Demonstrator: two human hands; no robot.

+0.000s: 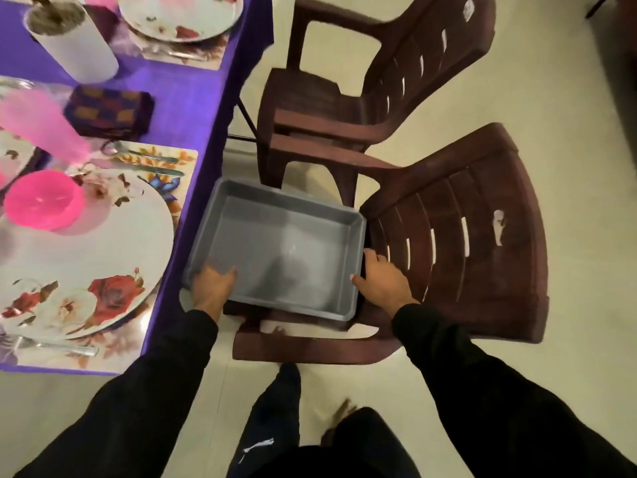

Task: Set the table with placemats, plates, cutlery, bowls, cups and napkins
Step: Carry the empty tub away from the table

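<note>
a grey tray [293,250] sits on the seat of the near brown chair [482,243], just beside the purple tabletop [193,98]. the left hand [213,288] has its grip curled over the tray's near left corner; the right hand [382,276] grips the tray's right rim. left of the tray, a floral plate [103,257] on a placemat [172,167] carries a pink bowl [43,200], with cutlery [151,163] beyond it.
</note>
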